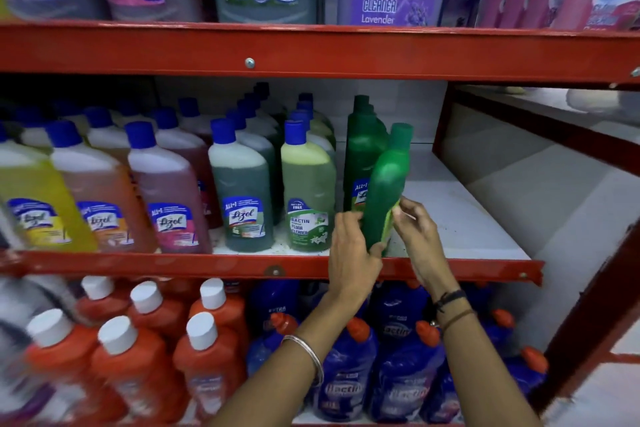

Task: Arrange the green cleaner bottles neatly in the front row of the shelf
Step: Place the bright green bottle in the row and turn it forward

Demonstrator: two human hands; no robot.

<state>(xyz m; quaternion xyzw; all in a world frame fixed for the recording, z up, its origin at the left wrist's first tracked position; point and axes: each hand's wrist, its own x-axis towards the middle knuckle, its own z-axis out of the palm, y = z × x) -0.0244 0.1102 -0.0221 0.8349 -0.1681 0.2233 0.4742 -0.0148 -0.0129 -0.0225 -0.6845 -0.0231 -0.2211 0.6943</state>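
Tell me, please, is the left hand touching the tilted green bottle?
Touching. The head view shows the left hand wrapped around the lower body of the green bottle, fingers against its side.

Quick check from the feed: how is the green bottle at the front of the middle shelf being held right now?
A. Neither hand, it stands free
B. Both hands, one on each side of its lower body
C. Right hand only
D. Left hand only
B: the left hand grips the green bottle from its left side while the right hand pinches its right edge, low on the body; the bottle leans slightly.
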